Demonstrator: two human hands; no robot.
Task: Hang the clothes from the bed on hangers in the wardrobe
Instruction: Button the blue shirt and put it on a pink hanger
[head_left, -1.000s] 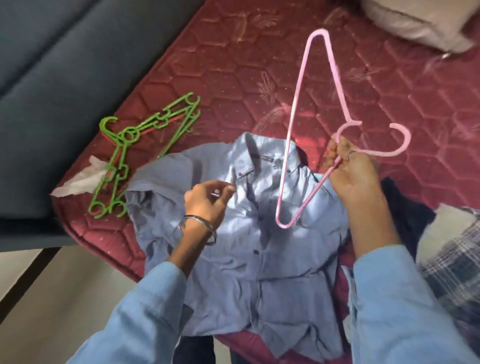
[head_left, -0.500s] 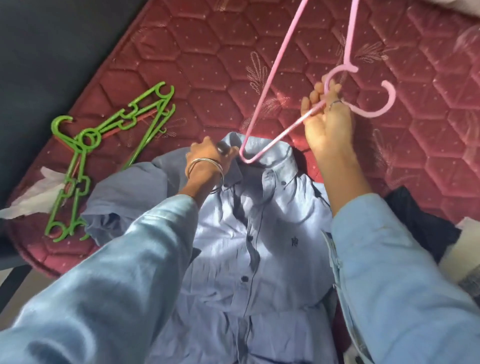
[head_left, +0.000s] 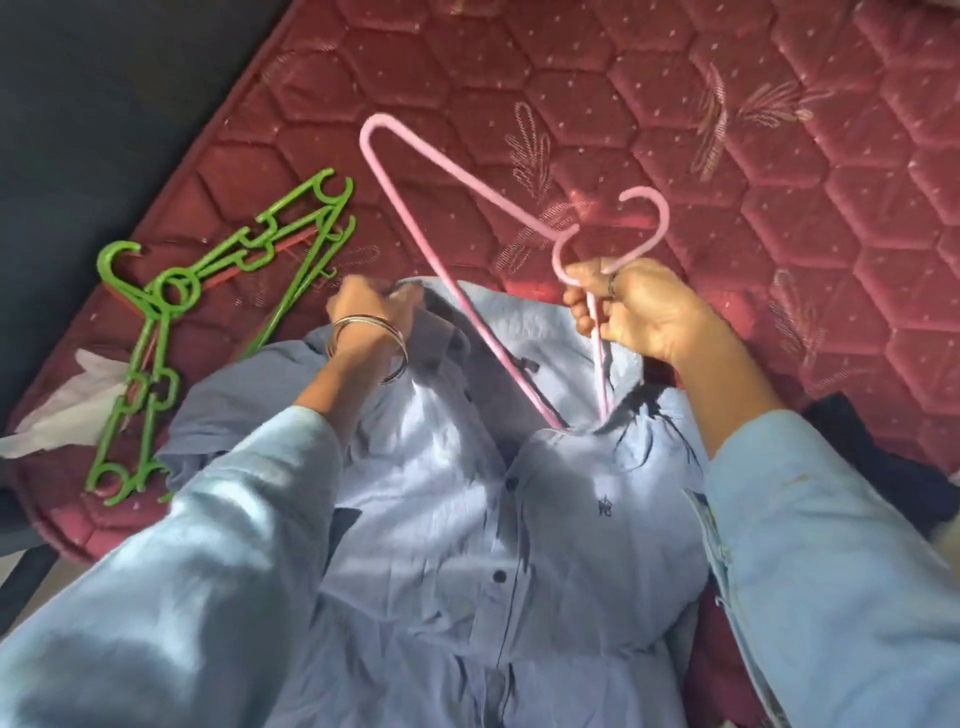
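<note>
Right hand gripping pink hanger at neck, one end entering collar of blue shirt lying on bed. Left hand pinching collar open. Risk: hanger end snagging on buttoned front; collar slipping from pinch.

Smooth plastic pink hanger, creased matt cloth shirt, quilted, faintly glossy mattress.

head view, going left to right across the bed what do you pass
White crumpled cloth at the mattress edge → green hangers → left hand gripping the blue shirt's collar → pink hanger, one end pushed into the neck → right hand holding it below the hook → dark garment.
</note>
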